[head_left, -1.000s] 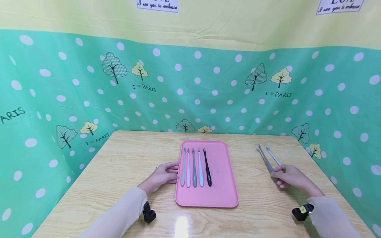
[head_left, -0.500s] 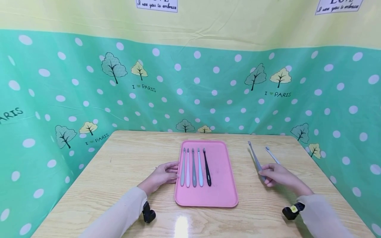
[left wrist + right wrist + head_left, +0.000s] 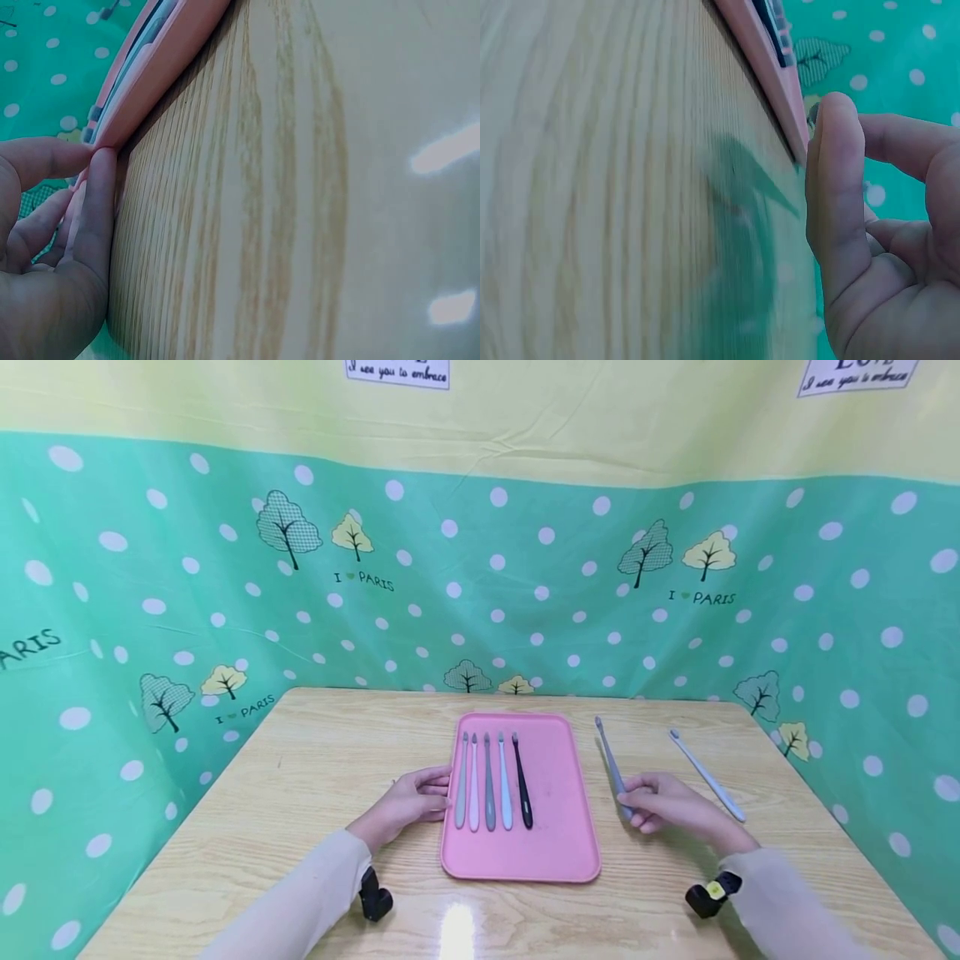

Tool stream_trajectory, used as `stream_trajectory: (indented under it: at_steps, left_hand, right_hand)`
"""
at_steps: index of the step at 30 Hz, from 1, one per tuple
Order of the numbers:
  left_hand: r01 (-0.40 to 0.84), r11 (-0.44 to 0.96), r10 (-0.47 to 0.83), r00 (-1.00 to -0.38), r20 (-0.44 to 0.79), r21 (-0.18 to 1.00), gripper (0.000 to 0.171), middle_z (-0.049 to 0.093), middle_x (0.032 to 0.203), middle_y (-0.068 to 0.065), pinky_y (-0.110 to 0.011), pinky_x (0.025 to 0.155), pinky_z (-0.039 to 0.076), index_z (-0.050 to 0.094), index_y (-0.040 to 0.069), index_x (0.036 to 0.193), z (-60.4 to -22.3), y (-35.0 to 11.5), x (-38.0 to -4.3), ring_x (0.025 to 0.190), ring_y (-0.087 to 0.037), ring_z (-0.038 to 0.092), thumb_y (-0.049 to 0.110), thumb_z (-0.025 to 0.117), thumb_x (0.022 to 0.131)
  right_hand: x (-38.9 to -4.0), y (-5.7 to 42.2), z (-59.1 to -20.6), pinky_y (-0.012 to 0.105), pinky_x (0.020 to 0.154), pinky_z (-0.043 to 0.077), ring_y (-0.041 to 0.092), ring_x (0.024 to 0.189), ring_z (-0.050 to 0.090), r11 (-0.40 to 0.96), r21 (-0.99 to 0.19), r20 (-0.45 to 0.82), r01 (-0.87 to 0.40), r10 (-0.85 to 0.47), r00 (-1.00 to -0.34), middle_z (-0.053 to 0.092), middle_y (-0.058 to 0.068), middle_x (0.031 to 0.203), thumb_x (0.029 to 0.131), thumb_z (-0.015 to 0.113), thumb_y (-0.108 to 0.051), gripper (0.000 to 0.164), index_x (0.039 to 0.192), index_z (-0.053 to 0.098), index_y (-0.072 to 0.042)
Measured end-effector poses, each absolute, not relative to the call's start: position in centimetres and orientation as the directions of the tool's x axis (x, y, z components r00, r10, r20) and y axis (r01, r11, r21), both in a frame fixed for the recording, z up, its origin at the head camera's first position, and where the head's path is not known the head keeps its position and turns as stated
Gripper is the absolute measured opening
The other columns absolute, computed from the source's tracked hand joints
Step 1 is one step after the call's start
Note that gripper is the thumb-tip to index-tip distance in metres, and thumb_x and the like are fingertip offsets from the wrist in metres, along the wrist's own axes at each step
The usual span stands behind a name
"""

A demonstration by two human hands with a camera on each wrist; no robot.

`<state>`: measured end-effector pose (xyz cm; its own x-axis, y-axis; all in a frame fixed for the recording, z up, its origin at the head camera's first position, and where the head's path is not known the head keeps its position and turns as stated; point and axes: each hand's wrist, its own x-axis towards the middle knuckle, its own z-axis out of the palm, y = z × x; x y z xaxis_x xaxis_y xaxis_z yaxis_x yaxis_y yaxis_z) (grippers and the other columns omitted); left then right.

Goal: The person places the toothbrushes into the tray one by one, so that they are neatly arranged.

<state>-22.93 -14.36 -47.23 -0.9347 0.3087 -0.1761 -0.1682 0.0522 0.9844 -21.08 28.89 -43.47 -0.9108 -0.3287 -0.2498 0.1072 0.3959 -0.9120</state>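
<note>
My right hand (image 3: pixel 667 802) pinches a grey toothbrush (image 3: pixel 609 760) by the lower end of its handle, right of the pink tray (image 3: pixel 555 856). Its head points away toward the back of the table. In the right wrist view the thumb and fingers (image 3: pixel 836 187) hide nearly all of that toothbrush. At the tray's left side my left hand (image 3: pixel 408 802) pinches the rim between thumb and finger, as the left wrist view shows. Several toothbrushes lie side by side in the tray's left half, a black toothbrush (image 3: pixel 523 785) being the rightmost.
A pale blue toothbrush (image 3: pixel 708 777) lies slanted on the wooden table (image 3: pixel 337 727), right of my right hand. A green and yellow patterned curtain (image 3: pixel 420 635) hangs behind the table and along both sides.
My right hand has moved left with the grey toothbrush, closer to the tray, leaving the pale blue toothbrush fully visible behind it. The left hand has stayed at the tray's rim.
</note>
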Motion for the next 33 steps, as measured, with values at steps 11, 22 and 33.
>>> stream_trajectory:
  at_steps: [11,22,33]
  left_hand:
    - [-0.165,0.056,0.312,-0.934,-0.174,0.985,0.065,0.053,0.134,-0.023,-0.038,0.092,0.060,0.040,-0.005,0.149,-47.2,-14.4,-22.9,0.111,-0.026,0.061,-0.008,0.064,0.089]
    - [-0.179,0.059,0.317,-0.930,-0.188,0.982,0.065,0.053,0.134,-0.022,-0.037,0.092,0.060,0.040,-0.005,0.149,-47.1,-14.5,-22.9,0.111,-0.026,0.061,-0.007,0.065,0.089]
    - [-0.174,0.053,0.312,-0.932,-0.182,0.983,0.064,0.054,0.135,-0.022,-0.038,0.091,0.060,0.041,-0.004,0.149,-47.1,-14.4,-22.9,0.112,-0.026,0.061,-0.008,0.064,0.089]
  right_hand:
    - [-21.3,25.4,-43.3,0.026,0.067,0.062,0.014,0.073,0.063,0.367,-0.921,-0.268,0.128,-0.362,-0.893,0.064,0.010,0.083,0.097,0.066,-0.022,0.047,0.124,0.051,0.014]
    - [-21.6,22.3,-43.5,0.028,0.067,0.064,0.013,0.069,0.065,0.359,-0.924,-0.278,0.127,-0.407,-0.870,0.066,0.010,0.079,0.096,0.068,-0.020,0.041,0.120,0.055,0.012]
    - [-21.9,20.1,-44.0,0.029,0.066,0.064,0.015,0.069,0.068,0.380,-0.917,-0.275,0.120,-0.385,-0.881,0.069,0.013,0.082,0.094,0.070,-0.016,0.039,0.116,0.059,0.013]
